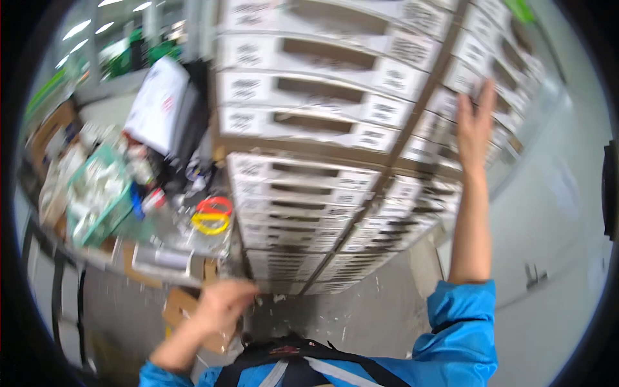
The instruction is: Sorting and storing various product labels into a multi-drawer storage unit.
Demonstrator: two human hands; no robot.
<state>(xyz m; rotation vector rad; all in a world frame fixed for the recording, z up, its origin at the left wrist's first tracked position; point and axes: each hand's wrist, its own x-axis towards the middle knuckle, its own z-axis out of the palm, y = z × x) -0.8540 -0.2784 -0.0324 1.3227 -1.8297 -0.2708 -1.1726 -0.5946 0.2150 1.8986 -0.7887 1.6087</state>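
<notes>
Labelled cartons (309,132) stand stacked left of the right hand (475,132), fingers spread; whether the left hand (222,303) grips cannot be determined.

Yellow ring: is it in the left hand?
No, the yellow ring lies on the cluttered table, apart from the left hand.

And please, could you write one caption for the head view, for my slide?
Right hand at tall stacks of labelled white boxes; left hand, blurred, near a cluttered table.
</notes>
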